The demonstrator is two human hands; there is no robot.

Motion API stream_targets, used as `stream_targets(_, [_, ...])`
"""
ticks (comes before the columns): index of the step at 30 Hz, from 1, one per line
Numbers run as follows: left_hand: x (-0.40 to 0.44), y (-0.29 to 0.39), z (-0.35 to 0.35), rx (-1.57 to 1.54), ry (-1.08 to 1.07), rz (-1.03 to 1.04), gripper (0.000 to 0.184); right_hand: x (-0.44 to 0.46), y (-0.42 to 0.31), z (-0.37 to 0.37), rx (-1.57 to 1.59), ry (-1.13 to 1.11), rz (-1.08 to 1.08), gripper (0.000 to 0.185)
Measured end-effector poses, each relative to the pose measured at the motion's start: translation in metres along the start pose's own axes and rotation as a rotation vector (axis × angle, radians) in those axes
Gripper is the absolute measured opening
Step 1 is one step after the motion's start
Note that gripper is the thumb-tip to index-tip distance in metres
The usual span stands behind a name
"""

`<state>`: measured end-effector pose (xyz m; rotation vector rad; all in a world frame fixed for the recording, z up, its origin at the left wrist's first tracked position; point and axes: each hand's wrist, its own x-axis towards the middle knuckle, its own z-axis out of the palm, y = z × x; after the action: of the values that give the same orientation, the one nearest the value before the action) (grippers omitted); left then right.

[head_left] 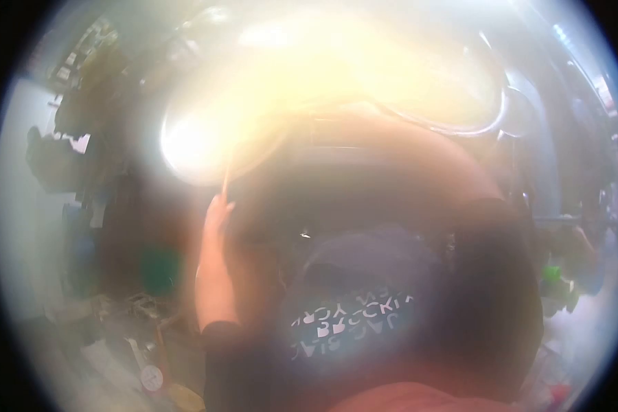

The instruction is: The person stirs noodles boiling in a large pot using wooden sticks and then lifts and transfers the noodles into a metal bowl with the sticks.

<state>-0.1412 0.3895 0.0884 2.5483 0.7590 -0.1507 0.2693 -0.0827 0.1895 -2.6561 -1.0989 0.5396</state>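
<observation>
Haze and glare blur much of the head view. My left hand (218, 209) is raised at the left, just under the lower edge of a bright, pale round shape (185, 147). A thin pinkish form points up from this hand; whether it is a finger or a slim held object cannot be made out. From the right, my right forearm (432, 147) reaches up and inward across the view. My right hand is lost in the yellow glare. Another large pale, curved shape with a shiny rim (481, 129) lies above that forearm. Its kind is unclear.
Below is my dark shirt (364, 323) with white lettering. Blurred clutter lines the left side, with a green patch (160, 268) and a round white dial (151, 378) low down. A bright green item (551, 275) shows at the right.
</observation>
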Motion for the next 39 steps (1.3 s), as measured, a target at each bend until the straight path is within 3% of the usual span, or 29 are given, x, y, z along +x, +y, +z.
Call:
stream_targets(1, [-0.016, -0.011, -0.02, 0.074, -0.098, 0.004, 0.057, -0.018, 0.023, -0.016, 0.001, 0.008, 0.017, 0.035])
stream_targets(2, [-0.043, -0.022, -0.044, -0.006, -0.191, -0.222, 0.057, -0.037, 0.047, -0.034, 0.0, 0.016, 0.032, 0.035])
stream_targets(3, [-0.069, -0.053, -0.062, -0.069, -0.172, -0.2, 0.053, -0.056, 0.074, -0.055, 0.006, 0.028, 0.042, 0.036])
stream_targets(4, [-0.098, -0.022, -0.107, -0.225, -0.224, -0.335, 0.05, -0.073, 0.101, -0.077, 0.013, 0.037, 0.053, 0.036])
stream_targets(5, [-0.117, -0.043, -0.134, -0.221, -0.214, -0.298, 0.041, -0.09, 0.123, -0.095, 0.022, 0.052, 0.06, 0.037])
stream_targets(6, [-0.135, 0.011, -0.181, -0.277, -0.308, -0.494, 0.031, -0.105, 0.151, -0.119, 0.03, 0.072, 0.064, 0.038])
stream_targets(9, [-0.155, 0.109, -0.225, -0.162, -0.199, -0.413, 0.021, -0.153, 0.186, -0.191, 0.049, 0.048, 0.298, 0.031])
stream_targets(10, [-0.167, 0.111, -0.226, -0.395, -0.164, -0.351, 0.021, -0.177, 0.174, -0.212, 0.023, 0.037, 0.418, 0.028])
stream_targets(11, [-0.164, 0.138, -0.219, -0.615, -0.14, -0.304, 0.022, -0.19, 0.174, -0.23, 0.004, 0.029, 0.499, 0.024])
stream_targets(14, [-0.131, 0.243, -0.19, -0.759, -0.429, -0.332, 0.021, -0.211, 0.183, -0.259, -0.278, 0.151, 0.532, 0.022])
stream_targets(17, [-0.088, 0.404, -0.108, -0.809, -0.778, -0.434, 0.02, -0.217, 0.312, -0.279, -0.377, 0.105, 0.559, 0.023])
stream_targets(20, [-0.054, 0.466, -0.068, -0.82, -0.952, -0.458, 0.022, -0.197, 0.375, -0.286, -0.431, 0.03, 0.513, 0.022])
stream_targets(23, [-0.01, 0.503, -0.045, -0.844, -0.965, -0.535, 0.025, -0.149, 0.426, -0.26, -0.534, 0.003, 0.313, 0.02])
stream_targets(24, [0.004, 0.506, -0.026, -0.865, -0.951, -0.529, 0.026, -0.128, 0.433, -0.244, -0.395, 0.016, 0.297, 0.019])
stream_targets(27, [0.054, 0.518, 0.045, -0.945, -0.828, -0.463, 0.024, -0.055, 0.438, -0.173, -0.402, -0.11, 0.264, 0.027])
stream_targets(28, [0.072, 0.519, 0.072, -1.029, -0.771, -0.46, 0.024, -0.039, 0.493, -0.108, -0.194, 0.227, -0.027, 0.031])
stream_targets(29, [0.086, 0.518, 0.096, -1.115, -0.71, -0.454, 0.024, -0.018, 0.413, -0.12, -0.25, -0.144, 0.275, 0.036])
stream_targets(30, [0.094, 0.518, 0.116, -1.123, -0.664, -0.412, 0.024, -0.009, 0.373, -0.114, -0.271, -0.195, 0.286, 0.036])
stream_targets(35, [0.118, 0.506, 0.163, -1.06, -0.465, -0.258, 0.025, 0.035, 0.338, -0.012, 0.063, -0.043, 0.227, 0.029])
stream_targets(39, [0.129, 0.496, 0.155, -1.068, -0.357, -0.193, 0.026, 0.045, 0.285, 0.005, 0.248, 0.044, 0.244, 0.029])
